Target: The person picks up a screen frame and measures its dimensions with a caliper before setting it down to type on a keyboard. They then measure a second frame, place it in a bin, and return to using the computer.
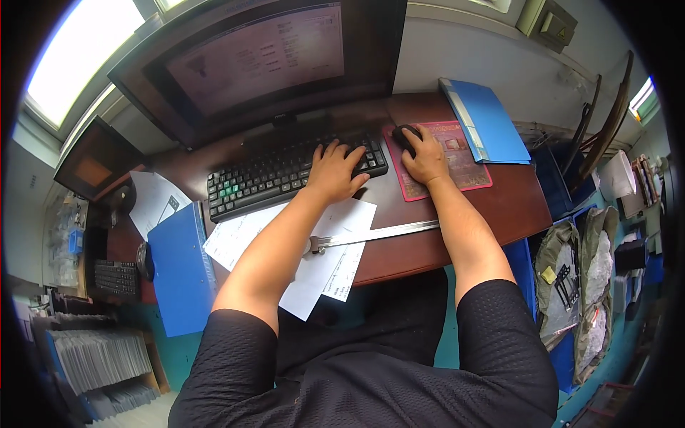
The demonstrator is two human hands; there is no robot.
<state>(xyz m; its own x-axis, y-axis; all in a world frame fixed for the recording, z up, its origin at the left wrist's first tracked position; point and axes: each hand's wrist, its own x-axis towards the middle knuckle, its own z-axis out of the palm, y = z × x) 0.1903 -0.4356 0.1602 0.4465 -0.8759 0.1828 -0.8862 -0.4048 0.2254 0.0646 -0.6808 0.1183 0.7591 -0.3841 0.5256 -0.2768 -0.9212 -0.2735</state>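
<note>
My left hand (334,173) lies spread over the right part of a black keyboard (257,180), its fingers on the keys and its thumb stretched aside. A few keys at the keyboard's left part are green. My right hand (426,158) rests over a black mouse (407,140), with fingers laid along it. Under the mouse is a red-edged, patterned mouse pad (457,160). Below the keyboard, a metal caliper (382,232) lies partly across white papers (307,278), passing beneath my forearms. Behind the keyboard stands a large monitor (250,68) with a lit screen.
A blue folder (489,118) lies at the desk's right, another blue folder (175,271) at its left edge. Farther left are a smaller monitor (96,160) and a second keyboard (116,277). Blue bins with bagged parts (560,285) stand right of the desk (517,203).
</note>
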